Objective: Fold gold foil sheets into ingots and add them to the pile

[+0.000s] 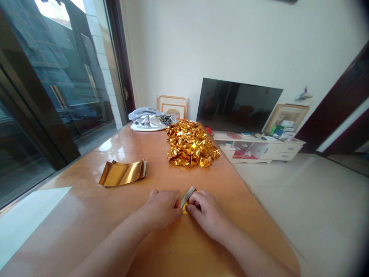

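Observation:
Between my two hands, just above the tabletop, is a partly folded sheet of gold foil paper (186, 197), its pale backing side showing along one raised strip. My left hand (163, 207) grips its left edge with the fingers closed. On the right side, my right hand (208, 213) pinches the same sheet between thumb and curled fingers. Parts of the sheet are hidden behind the fingers. A stack of flat gold foil sheets (123, 173) lies on the table to the left. Beyond my hands rises a heap of folded gold foil pieces (191, 144).
The glossy wooden table (155, 254) ends in a long right edge. Folded grey cloth (150, 118) lies at its far end, and a pale sheet (31, 215) at the left. Past the table stand a white cabinet (284, 149) and a television (238, 105).

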The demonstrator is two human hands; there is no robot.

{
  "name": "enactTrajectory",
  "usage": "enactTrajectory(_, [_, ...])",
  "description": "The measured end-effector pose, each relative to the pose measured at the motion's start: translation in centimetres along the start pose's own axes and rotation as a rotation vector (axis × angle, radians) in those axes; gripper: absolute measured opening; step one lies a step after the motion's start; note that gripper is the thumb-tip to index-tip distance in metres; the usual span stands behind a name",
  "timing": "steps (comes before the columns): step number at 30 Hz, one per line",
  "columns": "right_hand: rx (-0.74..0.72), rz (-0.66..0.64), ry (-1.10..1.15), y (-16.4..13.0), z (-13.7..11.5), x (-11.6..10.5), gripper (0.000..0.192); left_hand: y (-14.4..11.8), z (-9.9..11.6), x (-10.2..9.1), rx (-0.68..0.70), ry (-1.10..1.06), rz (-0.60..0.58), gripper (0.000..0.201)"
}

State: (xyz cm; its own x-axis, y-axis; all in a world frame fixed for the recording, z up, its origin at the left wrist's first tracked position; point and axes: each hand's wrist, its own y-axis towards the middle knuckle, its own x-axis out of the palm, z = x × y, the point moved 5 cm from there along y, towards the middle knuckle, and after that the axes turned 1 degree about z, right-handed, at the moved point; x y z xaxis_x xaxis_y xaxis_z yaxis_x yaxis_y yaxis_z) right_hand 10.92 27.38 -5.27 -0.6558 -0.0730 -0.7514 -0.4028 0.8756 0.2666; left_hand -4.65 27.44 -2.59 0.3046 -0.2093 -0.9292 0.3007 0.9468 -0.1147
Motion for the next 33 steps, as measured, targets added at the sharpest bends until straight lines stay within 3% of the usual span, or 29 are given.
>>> enactTrajectory(8, [-0.04, 0.005, -0.014, -0.1, 0.1, 0.1, 0.009, -0.2, 0.7, -0.3, 0.116, -0.091, -0.009, 0.029])
enactTrajectory(17, [-0.058, -0.024, -0.117, -0.8, -0.5, -0.3, 0.009, 0.1, 0.1, -0.3, 0.093, -0.143, -0.052, 0.031])
enactTrajectory(26, [-0.057, -0.028, -0.111, -1.7, -0.2, -0.8, 0.021, 0.1, -0.1, -0.2, 0.101, -0.143, -0.049, 0.031])
enactTrajectory(33, [-0.055, -0.018, -0.135, -1.6, -0.7, -0.9, 0.014, 0.0, 0.0, -0.2, 0.109, -0.124, -0.051, 0.031])
